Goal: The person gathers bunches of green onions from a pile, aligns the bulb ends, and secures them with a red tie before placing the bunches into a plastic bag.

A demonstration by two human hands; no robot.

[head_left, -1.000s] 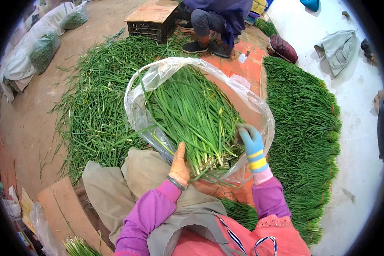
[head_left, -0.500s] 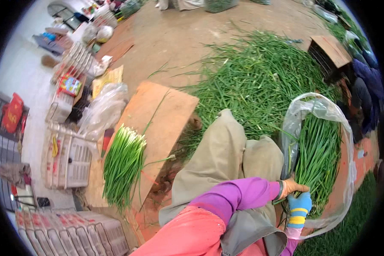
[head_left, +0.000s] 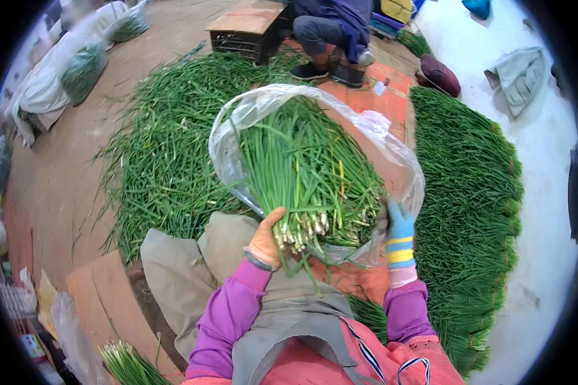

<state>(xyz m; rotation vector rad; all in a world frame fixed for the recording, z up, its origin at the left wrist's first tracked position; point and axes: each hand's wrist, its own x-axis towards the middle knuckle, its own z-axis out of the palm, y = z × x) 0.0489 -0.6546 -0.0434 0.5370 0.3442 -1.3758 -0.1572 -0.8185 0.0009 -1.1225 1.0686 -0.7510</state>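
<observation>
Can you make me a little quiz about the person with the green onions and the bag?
1. True or false: the green onion bundle sits inside a clear plastic bag.
2. Which hand grips the white root ends of the bundle? A) the left hand B) the right hand C) neither
3. Fill in: the right hand wears a glove that is mostly ____ with yellow stripes.

Key: 1 true. 2 A; the left hand holds the root ends while the right hand grips the bag's rim. 3 blue.
</observation>
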